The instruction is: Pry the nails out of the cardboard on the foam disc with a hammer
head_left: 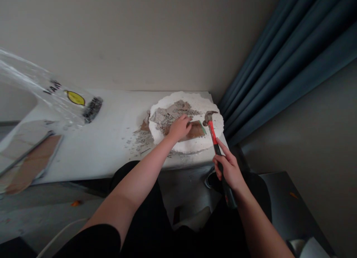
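My right hand [227, 165] is wrapped around the black grip of a claw hammer [213, 133], which has a red neck and a metal head raised toward the right part of a white, ragged-edged round mat [214, 129]. My left hand [180, 127] reaches onto the mat, its bent fingers at the upper left end of a flat brown piece [196, 131] with a green edge. The hand covers part of this piece. Behind the fingers lies a heap of grey broken fragments [170, 114] and crumbs.
The mat lies on a white table [111, 139], with crumbs scattered on its left. Clear plastic wrap [64, 98] with a yellow print and brown flat boards [36, 161] occupy the table's left side. A blue-grey curtain [267, 64] hangs on the right, above a dark surface [290, 202].
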### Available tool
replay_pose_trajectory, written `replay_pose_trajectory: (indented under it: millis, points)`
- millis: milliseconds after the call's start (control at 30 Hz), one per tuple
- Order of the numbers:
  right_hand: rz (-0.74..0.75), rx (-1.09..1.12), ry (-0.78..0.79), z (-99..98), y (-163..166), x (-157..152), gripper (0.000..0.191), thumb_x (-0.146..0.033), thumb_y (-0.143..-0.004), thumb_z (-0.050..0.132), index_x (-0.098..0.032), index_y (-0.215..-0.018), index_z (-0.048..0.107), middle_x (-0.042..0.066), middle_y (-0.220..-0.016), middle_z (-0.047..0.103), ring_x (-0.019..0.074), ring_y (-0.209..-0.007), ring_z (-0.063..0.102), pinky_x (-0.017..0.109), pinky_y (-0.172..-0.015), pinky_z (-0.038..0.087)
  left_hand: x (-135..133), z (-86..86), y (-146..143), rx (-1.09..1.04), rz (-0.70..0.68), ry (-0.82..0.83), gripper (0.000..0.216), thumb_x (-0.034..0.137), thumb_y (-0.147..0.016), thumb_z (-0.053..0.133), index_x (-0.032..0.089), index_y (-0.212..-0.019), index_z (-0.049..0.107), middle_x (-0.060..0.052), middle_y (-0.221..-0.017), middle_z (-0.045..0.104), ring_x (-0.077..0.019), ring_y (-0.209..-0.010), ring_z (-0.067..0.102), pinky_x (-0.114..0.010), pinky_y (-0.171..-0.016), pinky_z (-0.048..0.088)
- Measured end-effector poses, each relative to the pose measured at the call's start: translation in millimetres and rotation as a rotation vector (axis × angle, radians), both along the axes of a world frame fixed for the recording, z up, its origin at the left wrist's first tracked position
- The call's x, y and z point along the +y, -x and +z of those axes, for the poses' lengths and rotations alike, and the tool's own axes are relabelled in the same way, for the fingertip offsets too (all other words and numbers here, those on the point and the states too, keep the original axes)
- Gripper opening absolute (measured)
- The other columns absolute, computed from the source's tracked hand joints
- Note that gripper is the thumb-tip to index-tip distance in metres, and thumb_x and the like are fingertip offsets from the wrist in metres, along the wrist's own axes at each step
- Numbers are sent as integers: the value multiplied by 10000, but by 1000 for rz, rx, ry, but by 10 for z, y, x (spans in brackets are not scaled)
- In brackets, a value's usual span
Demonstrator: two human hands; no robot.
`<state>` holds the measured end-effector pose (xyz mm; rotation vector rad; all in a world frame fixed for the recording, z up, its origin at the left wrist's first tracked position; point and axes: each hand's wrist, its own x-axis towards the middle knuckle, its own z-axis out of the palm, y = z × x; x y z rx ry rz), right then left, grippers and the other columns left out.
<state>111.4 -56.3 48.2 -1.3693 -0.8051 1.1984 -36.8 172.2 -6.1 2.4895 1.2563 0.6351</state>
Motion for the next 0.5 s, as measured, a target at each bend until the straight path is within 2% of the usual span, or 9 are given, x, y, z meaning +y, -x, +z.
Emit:
replay_pose_trajectory:
  millis: [133,300,400,500]
  points:
    - [-82,-28,3,1,-72,36,791,-322,-858,615,-255,-1604,363,-90,-633,553,65,-333,404,176,-299,324,-98,-43,-185,185,-73,-81,307,282,-987,450,170,-1093,715,-149,-1166,627,-285,-1138,608,-416,-946,492]
    - [-87,-27,15,31,-105,37,793,-308,-859,609,-256,-1609,356,-85,-619,564,69,-331,407,182,-304,328,-140,-45,-243,189,-134,-184,284,185,-979,413,132,-1005,691,-177,-1130,643,-306,-1155,591,-445,-971,466]
    - [-65,-22,13,24,-96,42,784,-312,-859,612,-258,-1603,370,-84,-627,570,70,-330,413,182,-301,329,-139,17,-170,59,-113,-94,238,203,-972,446,143,-1041,667,-153,-1108,666,-268,-1066,630,-401,-928,487]
    - [-47,-9,40,19,-75,53,802,-321,-836,626,-245,-1596,382,-84,-635,571,73,-333,417,183,-296,334,-108,66,-41,-206,-49,120,251,244,-958,512,168,-1162,635,-88,-994,706,-203,-884,663,-339,-829,519]
